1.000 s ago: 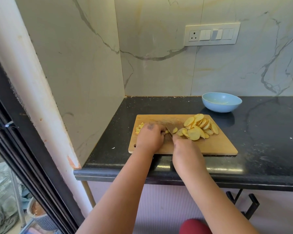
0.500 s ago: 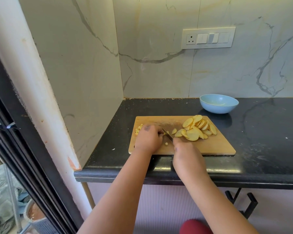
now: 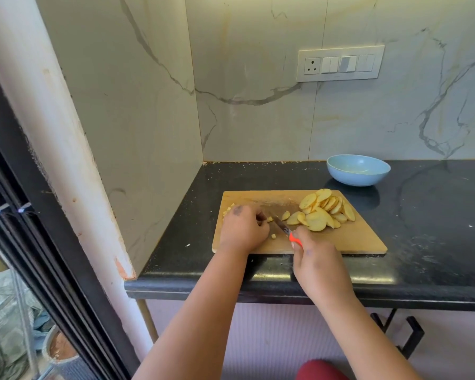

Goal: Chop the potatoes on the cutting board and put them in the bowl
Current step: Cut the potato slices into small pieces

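Both hands work at the near-left part of the cutting board (image 3: 354,239), seen from the single head view. Left hand (image 3: 242,229): fingers curled down over a small piece of potato, pinning it to the wood; the piece itself is mostly hidden beneath the knuckles. Right hand (image 3: 317,259): closed round the orange handle of a small knife (image 3: 281,227), whose blade runs away from the person and to the left, its tip ending just beside the left fingertips.

Potato slices (image 3: 324,212) — a loose, overlapping heap of rounds — lie on the far-right part of the board, just beyond and to the right of the knife hand. Small diced pieces (image 3: 228,211) sit at the board's far-left edge behind the left hand, and one stray cube (image 3: 273,236) lies between the two hands. A blue bowl (image 3: 358,170) stands on the black counter (image 3: 436,215) beyond the board's far-right corner, apart from it; no chopped potato shows inside.

Judged stage: dicing under way, most slices not yet cut, nothing transferred. The heap lies to the right of the cutting spot, nearer the knife hand, so the left hand would have to reach across the blade's line to fetch the next slice — the relation to watch. The bowl likewise lies on the right-hand side.
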`<state>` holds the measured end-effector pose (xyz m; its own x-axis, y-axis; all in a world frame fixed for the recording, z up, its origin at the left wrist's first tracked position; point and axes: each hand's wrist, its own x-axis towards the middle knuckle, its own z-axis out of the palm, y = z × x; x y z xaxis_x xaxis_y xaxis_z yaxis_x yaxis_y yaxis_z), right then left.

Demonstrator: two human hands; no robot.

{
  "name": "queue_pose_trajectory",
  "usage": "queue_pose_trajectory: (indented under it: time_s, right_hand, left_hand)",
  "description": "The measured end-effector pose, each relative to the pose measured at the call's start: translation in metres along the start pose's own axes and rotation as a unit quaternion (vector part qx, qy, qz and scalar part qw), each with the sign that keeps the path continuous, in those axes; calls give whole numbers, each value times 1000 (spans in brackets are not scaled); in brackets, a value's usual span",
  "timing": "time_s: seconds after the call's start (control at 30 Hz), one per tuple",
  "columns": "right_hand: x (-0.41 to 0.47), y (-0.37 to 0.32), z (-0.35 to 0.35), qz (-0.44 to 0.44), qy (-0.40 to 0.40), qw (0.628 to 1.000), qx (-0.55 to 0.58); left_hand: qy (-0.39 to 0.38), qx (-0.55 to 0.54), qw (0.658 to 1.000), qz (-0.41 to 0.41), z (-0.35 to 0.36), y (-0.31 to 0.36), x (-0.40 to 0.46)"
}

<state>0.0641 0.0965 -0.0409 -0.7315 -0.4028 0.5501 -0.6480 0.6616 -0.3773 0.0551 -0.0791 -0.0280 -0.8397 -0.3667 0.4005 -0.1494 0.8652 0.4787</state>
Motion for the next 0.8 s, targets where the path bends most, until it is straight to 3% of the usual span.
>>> queue_pose_trajectory:
  time_s: [0.3,0.47,0.53,0.67,0.8]
  right_hand:
    - [10,-1,-3,-6,-72,997,0]
    - [41,-18,-5,4,-145,985,-93]
    - [37,-19,2,-19,-99,990,-96]
    - [17,-4,10,28,9,1000,-3]
    - [5,3,4,-1,55,998,28]
  left_hand:
    - [-19,35,999,-19,-1,2,2]
    - [-18,69,997,-12,-6,4,-3]
    - [-14,69,997,-10,-7,6,-7]
    - [-10,10,1000,-28,-9,2,-9]
    - [5,39,999,-27,-7,-2,-7]
